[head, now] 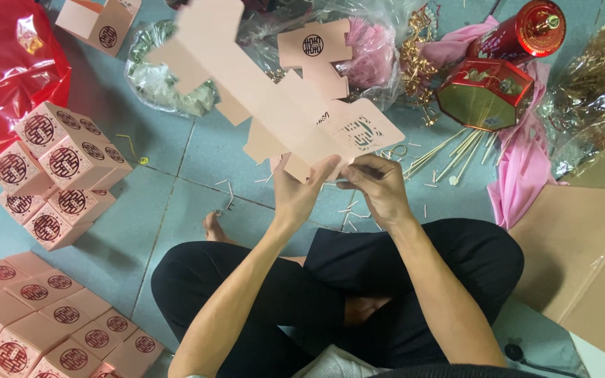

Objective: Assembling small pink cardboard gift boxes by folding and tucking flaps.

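Both hands [341,185] on flat pink box blank [274,105]

Bare forearms and bare hands [344,185], no sleeves in view; black trousers [414,294] on both legs; one bare foot [213,227].

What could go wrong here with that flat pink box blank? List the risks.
1. Both the left hand and right hand pinch only the lower edge of the unfolded pink box blank; the long upper part hangs unsupported and might crease.
2. Thin sticks lie scattered on the floor by the bare foot; stepping on them could hurt.
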